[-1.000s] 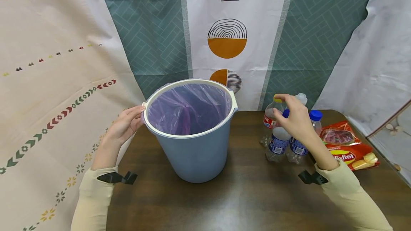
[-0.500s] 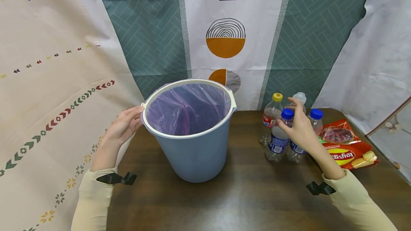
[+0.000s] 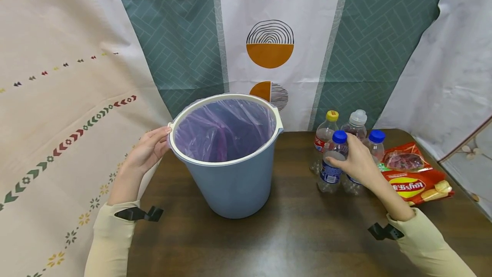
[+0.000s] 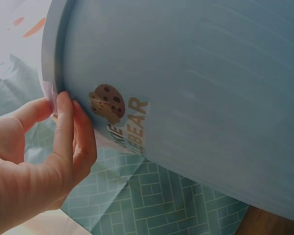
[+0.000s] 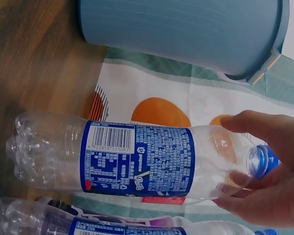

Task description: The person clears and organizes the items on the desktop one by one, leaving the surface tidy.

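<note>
A blue trash can (image 3: 234, 191) with a white rim and a thin purple bag inside stands on the table. My left hand (image 3: 147, 151) pinches its rim at the left side; in the left wrist view the thumb and fingertips (image 4: 63, 100) meet over the edge, above a cookie-bear sticker. On the right, my right hand (image 3: 357, 161) holds an upright clear plastic bottle (image 5: 137, 159) just below its blue cap, thumb on one side and fingers behind. The bottle has a blue label and stands among several other bottles.
Beside it are a yellow-capped bottle (image 3: 319, 153), a white-capped bottle (image 3: 357, 119) and another blue-capped bottle (image 3: 376, 140). Red snack bags (image 3: 415, 183) lie at the right on the brown table (image 3: 238, 251). Patterned cloth (image 3: 184, 33) hangs behind.
My right hand, hovering with fingers spread over the bottles, has lowered and closed around the front blue-capped bottle. The left hand stays on the trash can rim.
</note>
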{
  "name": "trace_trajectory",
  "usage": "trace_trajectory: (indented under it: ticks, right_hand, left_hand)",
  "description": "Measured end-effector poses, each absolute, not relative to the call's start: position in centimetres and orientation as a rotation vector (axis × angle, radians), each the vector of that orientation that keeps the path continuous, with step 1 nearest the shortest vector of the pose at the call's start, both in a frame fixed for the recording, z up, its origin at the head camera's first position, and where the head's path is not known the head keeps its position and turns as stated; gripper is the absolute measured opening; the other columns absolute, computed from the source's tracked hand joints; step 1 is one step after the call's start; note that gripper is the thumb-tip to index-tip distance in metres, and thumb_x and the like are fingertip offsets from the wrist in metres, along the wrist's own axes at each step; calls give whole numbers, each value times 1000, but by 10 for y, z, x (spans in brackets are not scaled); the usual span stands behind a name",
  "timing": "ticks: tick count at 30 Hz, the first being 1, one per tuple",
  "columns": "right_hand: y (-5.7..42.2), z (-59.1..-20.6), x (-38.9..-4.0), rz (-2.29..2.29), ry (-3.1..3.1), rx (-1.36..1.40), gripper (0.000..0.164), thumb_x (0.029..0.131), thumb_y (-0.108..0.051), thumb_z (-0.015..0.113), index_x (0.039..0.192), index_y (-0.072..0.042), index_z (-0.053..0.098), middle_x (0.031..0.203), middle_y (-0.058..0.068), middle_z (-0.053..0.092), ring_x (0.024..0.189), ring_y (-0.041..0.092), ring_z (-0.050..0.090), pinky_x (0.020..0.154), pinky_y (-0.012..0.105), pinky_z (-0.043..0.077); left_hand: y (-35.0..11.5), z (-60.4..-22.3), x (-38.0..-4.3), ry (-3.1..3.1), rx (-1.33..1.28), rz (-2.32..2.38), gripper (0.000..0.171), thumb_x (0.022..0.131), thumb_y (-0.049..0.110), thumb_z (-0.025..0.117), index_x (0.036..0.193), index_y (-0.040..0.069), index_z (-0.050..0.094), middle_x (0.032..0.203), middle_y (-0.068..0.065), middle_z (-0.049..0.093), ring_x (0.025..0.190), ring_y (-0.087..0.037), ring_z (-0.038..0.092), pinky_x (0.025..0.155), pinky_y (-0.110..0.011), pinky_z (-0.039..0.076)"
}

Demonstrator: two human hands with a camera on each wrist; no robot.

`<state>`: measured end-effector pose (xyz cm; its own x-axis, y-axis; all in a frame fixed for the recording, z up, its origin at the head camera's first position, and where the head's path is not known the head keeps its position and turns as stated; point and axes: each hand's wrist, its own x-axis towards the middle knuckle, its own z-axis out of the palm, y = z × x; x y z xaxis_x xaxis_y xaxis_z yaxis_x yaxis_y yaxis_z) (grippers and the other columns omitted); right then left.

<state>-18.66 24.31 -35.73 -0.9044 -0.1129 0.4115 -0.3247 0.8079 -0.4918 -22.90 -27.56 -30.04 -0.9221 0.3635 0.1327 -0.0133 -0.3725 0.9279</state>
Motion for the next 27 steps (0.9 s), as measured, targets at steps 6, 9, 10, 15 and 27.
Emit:
trace_trajectory:
  ticks: [6, 9, 10, 15, 27]
  right_hand:
    - [242, -360, -187, 805, -2661, 375, 72, 71, -21, 78, 126, -1, 37, 118, 25, 53, 104, 44, 54, 82, 61, 49]
    - [240, -359, -187, 804, -2654, 391, 71, 70, -22, 79, 125, -1, 38, 115, 25, 55, 100, 43, 56, 79, 60, 51]
    - [240, -359, -188, 803, -2649, 395, 70, 70, -22, 79, 124, -1, 39, 113, 24, 56, 98, 42, 57, 77, 59, 52]
    - [237, -353, -187, 814, -2643, 401, 67, 72, -27, 78, 121, -4, 40, 106, 21, 58, 89, 38, 59, 69, 53, 56]
    - [231, -338, -188, 829, -2616, 402, 61, 74, -30, 76, 117, -3, 42, 100, 19, 59, 87, 36, 61, 69, 52, 57]
  left_hand:
    - [-276, -301, -229, 1603, 464, 2382, 26, 97, 3, 39, 99, 3, 65, 92, -2, 66, 80, -6, 65, 72, -14, 56]
    - [-276, -301, -230, 1594, 459, 2387, 26, 96, 3, 40, 99, 3, 65, 92, -2, 65, 80, -7, 65, 72, -15, 56]
    - [-276, -301, -230, 1595, 457, 2387, 26, 97, 3, 40, 99, 3, 65, 92, -2, 65, 80, -7, 65, 71, -15, 56]
    - [-277, -302, -230, 1596, 460, 2387, 26, 97, 3, 39, 100, 3, 65, 92, -2, 65, 80, -7, 65, 72, -15, 56]
    - [-277, -301, -230, 1584, 462, 2395, 26, 96, 3, 40, 100, 3, 65, 92, -3, 66, 80, -7, 65, 71, -15, 56]
